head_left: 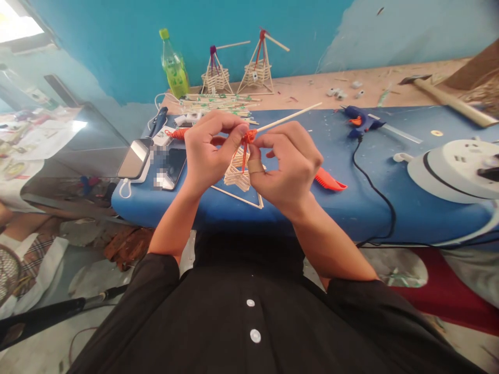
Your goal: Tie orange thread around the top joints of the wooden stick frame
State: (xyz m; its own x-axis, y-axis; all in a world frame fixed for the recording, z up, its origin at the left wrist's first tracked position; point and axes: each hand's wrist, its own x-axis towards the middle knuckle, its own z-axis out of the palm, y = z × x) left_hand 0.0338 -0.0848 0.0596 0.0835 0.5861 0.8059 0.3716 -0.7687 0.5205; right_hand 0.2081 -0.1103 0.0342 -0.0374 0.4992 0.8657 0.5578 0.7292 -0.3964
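Note:
An orange cord (250, 136) is wound round the top of a small pyramid frame of thin wooden sticks (237, 177), which stands on the blue table. My left hand (210, 150) pinches at the wound cord from the left, thumb and index finger together. From the other side, my right hand (287, 165) is closed with its thumb and fingers at the cord just below the knot. Strands of cord hang down inside the frame. One long wooden stick (292, 117) juts from the top to the upper right. The exact grip of the fingertips is partly hidden.
Two similar stick frames (215, 78) stand at the back beside a green bottle (174, 67). Phones (134, 158) lie at the left. To the right are a red-orange ridged tool (330, 180), a glue gun (360, 120) with its cable, a hammer (454, 101) and a white round device (448, 174).

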